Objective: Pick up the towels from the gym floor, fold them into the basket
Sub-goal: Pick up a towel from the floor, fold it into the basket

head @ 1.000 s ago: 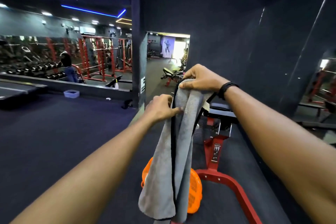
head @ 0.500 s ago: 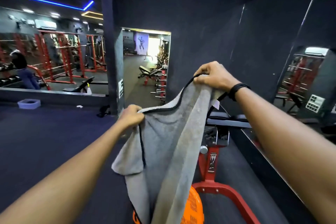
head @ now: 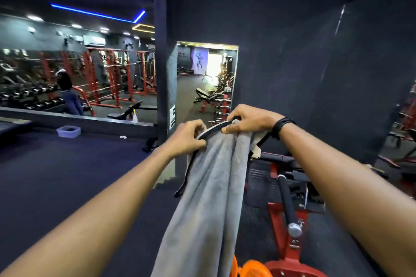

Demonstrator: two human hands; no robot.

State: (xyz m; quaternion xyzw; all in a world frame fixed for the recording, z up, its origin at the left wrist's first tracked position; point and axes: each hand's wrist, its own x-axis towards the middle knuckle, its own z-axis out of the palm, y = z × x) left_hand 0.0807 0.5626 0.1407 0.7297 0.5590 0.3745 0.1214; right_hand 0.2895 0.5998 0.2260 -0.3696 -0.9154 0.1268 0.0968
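Both hands have come back together, gathering the grey towel (head: 209, 186) again at centre frame. Left hand (head: 188, 137) and right hand (head: 249, 120) pinch its top edge; what seems the orange basket (head: 252, 269) peeks out at bottom.

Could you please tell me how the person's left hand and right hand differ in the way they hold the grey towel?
The left hand sits lower and nearer the camera than the right hand. The right wrist wears a black wristband; the left wrist is bare. The left hand pinches the black-trimmed edge where it turns downward, while the right hand grips the top edge higher up. Both hold the same hanging grey towel.
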